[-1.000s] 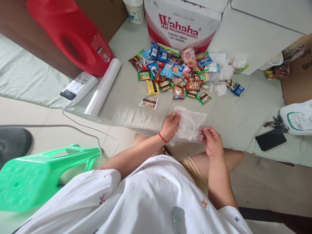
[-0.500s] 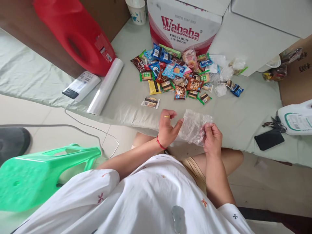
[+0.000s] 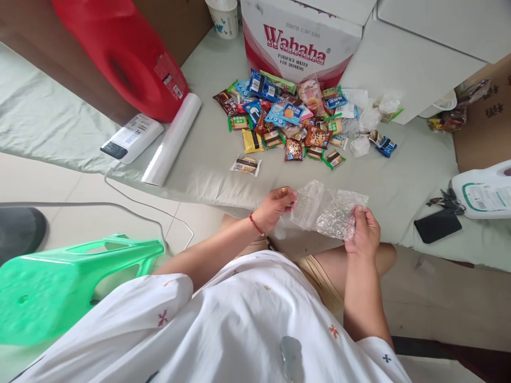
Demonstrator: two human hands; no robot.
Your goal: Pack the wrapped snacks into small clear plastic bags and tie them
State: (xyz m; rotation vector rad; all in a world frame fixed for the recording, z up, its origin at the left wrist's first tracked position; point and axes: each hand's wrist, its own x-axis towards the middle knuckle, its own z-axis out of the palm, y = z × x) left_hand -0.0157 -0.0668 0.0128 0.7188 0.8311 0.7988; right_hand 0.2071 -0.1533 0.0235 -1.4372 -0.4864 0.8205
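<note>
A clear, crinkled plastic bag [image 3: 325, 211] is stretched sideways between my two hands, above my lap at the front edge of the cloth-covered surface. My left hand [image 3: 275, 208], wearing a ring and a red bracelet, pinches its left end. At the right end, my right hand [image 3: 363, 230] grips the bag between thumb and fingers. Beyond the bag lies a heap of small wrapped snacks [image 3: 293, 114]. One wrapped biscuit [image 3: 246, 165] sits apart, nearer to my left hand. Crumpled clear plastic [image 3: 369, 121] lies at the heap's right side.
A white roll of film [image 3: 172, 141], a white device with a cable [image 3: 132, 138] and a red jug [image 3: 131, 64] stand left. Behind the snacks is a Wahaha carton [image 3: 299, 45]. To the right are a black wallet-like item [image 3: 438, 227], keys and a white bottle [image 3: 485, 191]. A green stool [image 3: 59, 287] is lower left.
My left hand has closed on the bag's left end, where its fingers were apart before. My right hand has moved slightly right, and the bag is spread wider.
</note>
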